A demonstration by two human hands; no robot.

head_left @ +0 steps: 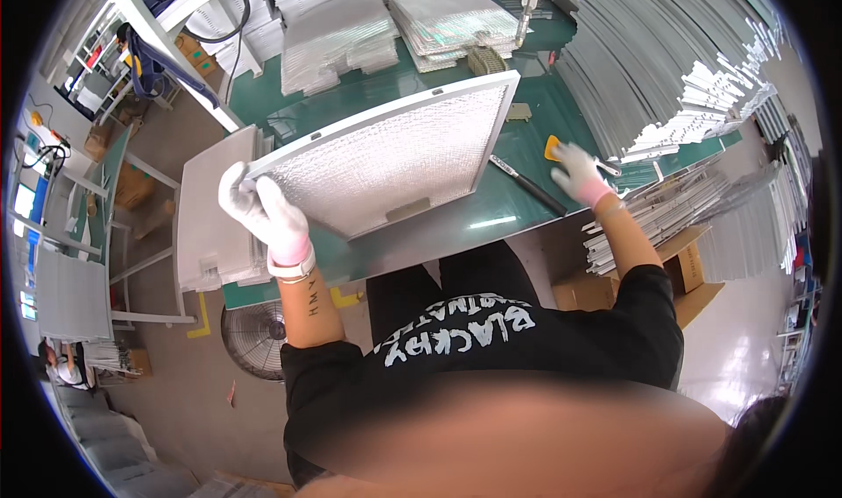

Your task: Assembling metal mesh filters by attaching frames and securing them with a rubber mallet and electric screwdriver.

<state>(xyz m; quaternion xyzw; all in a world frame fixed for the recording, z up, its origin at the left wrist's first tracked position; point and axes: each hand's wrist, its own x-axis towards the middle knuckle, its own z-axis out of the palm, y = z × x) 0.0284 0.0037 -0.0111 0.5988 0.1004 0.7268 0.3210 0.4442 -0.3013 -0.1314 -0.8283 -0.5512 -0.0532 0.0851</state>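
We see one framed panel (395, 156) tilted up on the glossy green surface (548, 99), its corner clamped in the gloved left hand's (267, 213) fingers.

Around us is a workshop with a grey floor (197, 393) and one round wire-caged fan (254, 336) below the surface; behind the panel we count two stacks of silvery sheets (338, 42), with one paler stack (219, 204) to its left and long, thin grey strips (649, 68) massed at right; the panel is crinkled metallic mesh in a slim pale rim, one black-handled tool (539, 194) lies beside it, and the gloved right hand (579, 175) meets one yellow piece (553, 147), though we cannot tell whether its fingers close on it.
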